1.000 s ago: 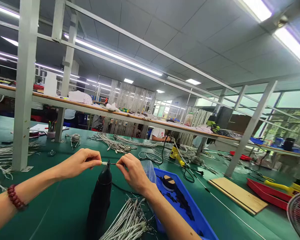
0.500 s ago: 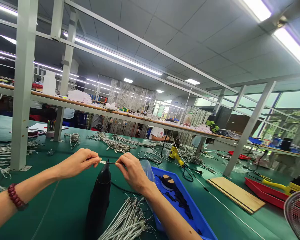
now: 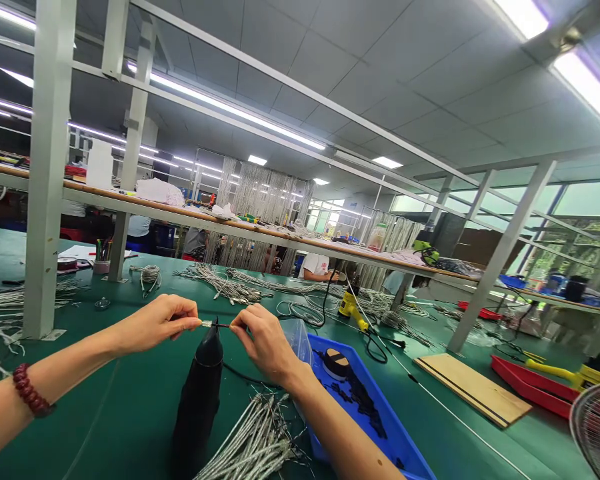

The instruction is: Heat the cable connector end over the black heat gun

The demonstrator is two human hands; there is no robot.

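Observation:
My left hand point(image 3: 173, 323) pinches one end of a short, pale, clear-looking cable piece point(image 3: 207, 324) between thumb and finger. From its other side a thin dark strand point(image 3: 223, 326) runs into the closed fingers of my right hand point(image 3: 260, 340). The piece is held level, just at the pointed tip of an upright black cone-topped cylinder point(image 3: 200, 393); whether it touches the tip I cannot tell. Below my right forearm lies a bundle of silvery braided cables point(image 3: 260, 440). A blue tray point(image 3: 405, 433) with small black pieces and a round black-edged roll point(image 3: 336, 364) sits right of it.
Coils and bundles of cable point(image 3: 225, 285) lie along the back of the green table point(image 3: 130, 413). Yellow heat guns point(image 3: 350, 308), a wooden board point(image 3: 473, 388), a red tray point(image 3: 530, 390) and a fan point(image 3: 597, 427) stand to the right. A white post point(image 3: 47, 200) rises at left.
Both hands keep their hold at the cone's tip. The fingers of my left hand have shifted slightly; the view has moved very little.

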